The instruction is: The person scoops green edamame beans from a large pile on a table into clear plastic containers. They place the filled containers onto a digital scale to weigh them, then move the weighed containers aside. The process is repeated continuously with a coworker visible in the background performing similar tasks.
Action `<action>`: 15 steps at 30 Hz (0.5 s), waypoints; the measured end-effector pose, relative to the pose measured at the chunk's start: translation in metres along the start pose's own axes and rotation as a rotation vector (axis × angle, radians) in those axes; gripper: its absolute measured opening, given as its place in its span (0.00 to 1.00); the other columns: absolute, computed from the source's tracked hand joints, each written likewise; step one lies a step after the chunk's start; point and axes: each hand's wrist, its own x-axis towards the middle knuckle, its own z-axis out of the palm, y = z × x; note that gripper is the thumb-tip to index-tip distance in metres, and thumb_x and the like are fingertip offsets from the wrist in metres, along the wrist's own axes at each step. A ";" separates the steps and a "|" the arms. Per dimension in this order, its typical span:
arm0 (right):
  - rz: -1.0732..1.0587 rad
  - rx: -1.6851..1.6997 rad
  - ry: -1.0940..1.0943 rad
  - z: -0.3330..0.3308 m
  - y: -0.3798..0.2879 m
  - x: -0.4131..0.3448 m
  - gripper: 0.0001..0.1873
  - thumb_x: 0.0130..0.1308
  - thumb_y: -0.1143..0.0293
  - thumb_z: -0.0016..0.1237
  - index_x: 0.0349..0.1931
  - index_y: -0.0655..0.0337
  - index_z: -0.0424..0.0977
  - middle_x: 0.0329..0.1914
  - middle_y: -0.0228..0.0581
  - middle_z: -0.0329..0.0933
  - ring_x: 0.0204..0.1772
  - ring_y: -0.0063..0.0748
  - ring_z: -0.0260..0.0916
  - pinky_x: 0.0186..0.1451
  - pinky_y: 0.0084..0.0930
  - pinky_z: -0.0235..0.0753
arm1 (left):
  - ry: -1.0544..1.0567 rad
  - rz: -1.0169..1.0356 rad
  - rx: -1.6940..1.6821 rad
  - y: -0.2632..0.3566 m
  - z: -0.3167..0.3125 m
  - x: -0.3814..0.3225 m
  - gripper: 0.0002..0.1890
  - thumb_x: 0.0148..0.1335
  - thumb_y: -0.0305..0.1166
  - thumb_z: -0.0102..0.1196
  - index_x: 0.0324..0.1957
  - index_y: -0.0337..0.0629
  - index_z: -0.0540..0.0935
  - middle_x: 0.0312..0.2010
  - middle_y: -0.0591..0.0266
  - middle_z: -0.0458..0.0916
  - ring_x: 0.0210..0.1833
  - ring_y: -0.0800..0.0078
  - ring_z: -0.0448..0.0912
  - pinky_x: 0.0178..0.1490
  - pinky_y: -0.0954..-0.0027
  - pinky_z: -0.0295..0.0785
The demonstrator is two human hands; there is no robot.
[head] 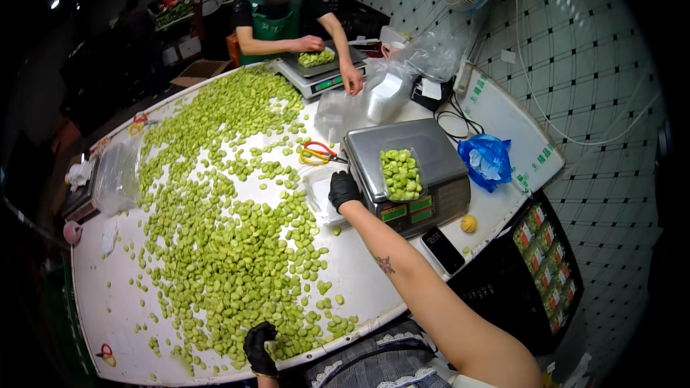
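My right hand (pixel 343 189), in a black glove, touches the edge of some clear plastic trays (pixel 319 194) beside a weighing scale; whether it grips one is hidden. On the scale's metal pan (pixel 372 145) rests a clear tray of shelled green broad beans (pixel 400 175). My left hand (pixel 260 347), also black-gloved, is curled at the near edge of a wide spread of loose broad beans (pixel 232 258). Its palm is turned from view, so I cannot see if beans are inside. Red-and-yellow scissors (pixel 319 154) lie against the scale's left side.
Across the white table (pixel 366 280), a co-worker in a green apron (pixel 272 27) handles a bean tray on a second scale (pixel 315 83). A phone (pixel 443 250), yellow ball (pixel 468 223) and blue plastic bag (pixel 485 161) lie nearby. A black crate (pixel 566 310) of packed trays stands right.
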 end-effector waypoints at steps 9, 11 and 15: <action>0.154 0.495 -0.384 -0.024 -0.013 -0.003 0.11 0.51 0.70 0.40 0.32 0.63 0.72 0.32 0.52 0.75 0.37 0.46 0.74 0.39 0.35 0.73 | -0.254 -0.100 0.142 0.004 0.061 0.029 0.13 0.57 0.33 0.47 0.39 0.32 0.76 0.30 0.55 0.78 0.32 0.69 0.76 0.38 0.71 0.71; 0.071 0.540 -0.285 -0.038 -0.007 -0.007 0.11 0.50 0.70 0.40 0.32 0.64 0.71 0.30 0.53 0.74 0.35 0.47 0.73 0.37 0.37 0.73 | -0.305 -0.032 0.198 0.020 0.101 0.048 0.15 0.57 0.35 0.46 0.37 0.30 0.76 0.26 0.53 0.79 0.29 0.68 0.77 0.36 0.71 0.72; -0.050 0.573 0.070 -0.102 0.020 -0.037 0.17 0.46 0.72 0.41 0.40 0.65 0.68 0.26 0.50 0.73 0.26 0.48 0.71 0.30 0.40 0.70 | -0.395 0.122 0.119 0.042 0.163 0.087 0.15 0.59 0.35 0.46 0.41 0.32 0.74 0.30 0.55 0.78 0.31 0.71 0.76 0.37 0.72 0.71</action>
